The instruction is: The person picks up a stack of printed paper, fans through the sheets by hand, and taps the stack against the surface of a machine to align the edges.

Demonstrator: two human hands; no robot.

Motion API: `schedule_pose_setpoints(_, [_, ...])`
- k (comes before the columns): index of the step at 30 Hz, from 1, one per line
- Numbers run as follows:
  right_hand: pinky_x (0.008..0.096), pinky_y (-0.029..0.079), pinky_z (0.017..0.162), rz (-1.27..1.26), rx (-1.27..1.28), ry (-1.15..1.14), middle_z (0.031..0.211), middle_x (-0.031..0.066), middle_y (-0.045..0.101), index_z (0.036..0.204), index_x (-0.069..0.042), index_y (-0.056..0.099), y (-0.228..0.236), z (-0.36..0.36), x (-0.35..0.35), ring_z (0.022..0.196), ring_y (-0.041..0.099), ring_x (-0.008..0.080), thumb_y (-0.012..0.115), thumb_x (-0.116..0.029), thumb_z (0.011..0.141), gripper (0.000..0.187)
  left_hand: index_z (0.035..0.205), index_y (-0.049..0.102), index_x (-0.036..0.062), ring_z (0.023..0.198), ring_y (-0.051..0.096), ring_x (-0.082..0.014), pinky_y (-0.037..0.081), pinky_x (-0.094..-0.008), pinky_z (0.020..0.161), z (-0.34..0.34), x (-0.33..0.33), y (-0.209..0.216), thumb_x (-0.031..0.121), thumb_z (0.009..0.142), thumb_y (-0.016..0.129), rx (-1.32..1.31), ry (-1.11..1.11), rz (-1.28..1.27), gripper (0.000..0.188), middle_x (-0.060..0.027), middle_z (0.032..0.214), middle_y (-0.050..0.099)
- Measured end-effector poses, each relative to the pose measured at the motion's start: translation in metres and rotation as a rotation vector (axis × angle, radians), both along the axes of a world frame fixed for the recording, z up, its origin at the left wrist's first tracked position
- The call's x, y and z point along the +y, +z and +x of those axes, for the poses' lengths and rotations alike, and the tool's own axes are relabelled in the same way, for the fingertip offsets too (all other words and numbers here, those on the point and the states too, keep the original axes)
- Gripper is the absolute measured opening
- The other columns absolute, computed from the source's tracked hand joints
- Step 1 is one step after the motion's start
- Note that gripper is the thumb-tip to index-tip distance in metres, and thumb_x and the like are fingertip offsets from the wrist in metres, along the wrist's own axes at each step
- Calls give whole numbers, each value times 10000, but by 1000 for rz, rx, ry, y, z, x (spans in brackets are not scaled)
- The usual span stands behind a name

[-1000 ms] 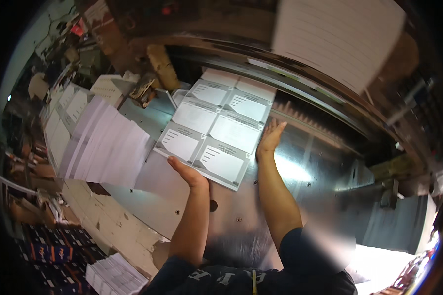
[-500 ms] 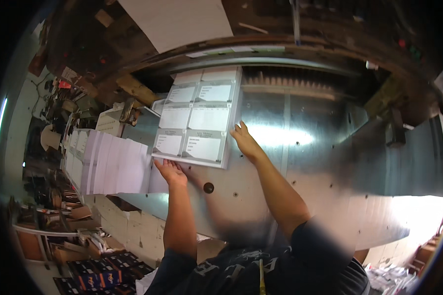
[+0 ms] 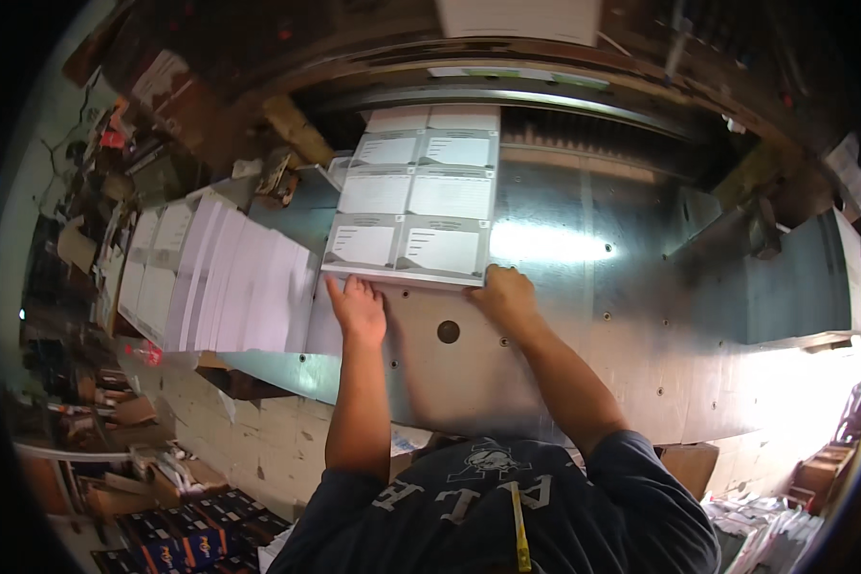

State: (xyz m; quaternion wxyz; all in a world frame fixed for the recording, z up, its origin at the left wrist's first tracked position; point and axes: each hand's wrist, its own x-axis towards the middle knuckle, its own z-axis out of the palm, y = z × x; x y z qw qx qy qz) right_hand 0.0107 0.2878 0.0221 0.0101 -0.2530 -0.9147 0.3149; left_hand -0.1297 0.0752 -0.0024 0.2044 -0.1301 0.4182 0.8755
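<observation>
A thick stack of printed sheets [image 3: 411, 196] lies on the metal table [image 3: 564, 383], its far end under the machine's front beam. Grey and white form panels cover its top sheet. My left hand [image 3: 359, 308] is open, its outstretched fingers against the near edge by the left corner. At the near right corner, my right hand [image 3: 507, 297] has its fingers bent round the stack, thumb on the front edge and fingers along the right side. To the left, several piles of white paper [image 3: 244, 287] lean in a fanned row.
A metal bar [image 3: 545, 99] crosses above the stack's far end. Another tall paper stack [image 3: 804, 277] stands on the table's right side. A wooden block [image 3: 297, 129] juts out at the far left. Dark boxes [image 3: 187, 536] sit on the floor at lower left.
My right hand has come from the stack's right side to its near right corner and bent its fingers round it. The stack now sits straighter. My left hand stays near the left corner.
</observation>
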Motion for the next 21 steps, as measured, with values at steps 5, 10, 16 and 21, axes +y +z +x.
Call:
schedule_pose_setpoints(5, [392,529,701,57,-146,55,813,216,683,847,42,696,18,-11,10,743,670,339,830,-394,619,509,1510,153,105,1446,110,-238,44,-399,1167,-12,22,21,658,898,381,106,12,198,855,-63,1575,136])
schedule_pose_setpoints(10, [374,524,691,70,-184,95,816,201,690,886,61,681,17,-19,13,747,676,304,845,-329,595,514,1500,201,113,1430,167,-226,72,-401,1161,2,27,46,579,945,373,18,131,119,745,-41,1560,197])
schedule_pose_setpoints(16, [336,503,751,-121,-124,50,903,158,695,1012,67,650,23,-28,-13,805,658,239,818,-226,606,528,1504,112,51,1444,119,-220,88,-390,1167,11,30,20,597,926,398,-69,185,54,845,-113,1576,105])
schedule_pose_setpoints(21, [345,478,875,-635,-221,-78,1127,141,623,1219,74,528,28,-20,-7,1005,601,239,786,-231,690,663,1461,-88,-51,1455,-99,-255,-21,-382,1176,5,61,32,634,920,351,-183,210,-253,978,-181,1561,-132])
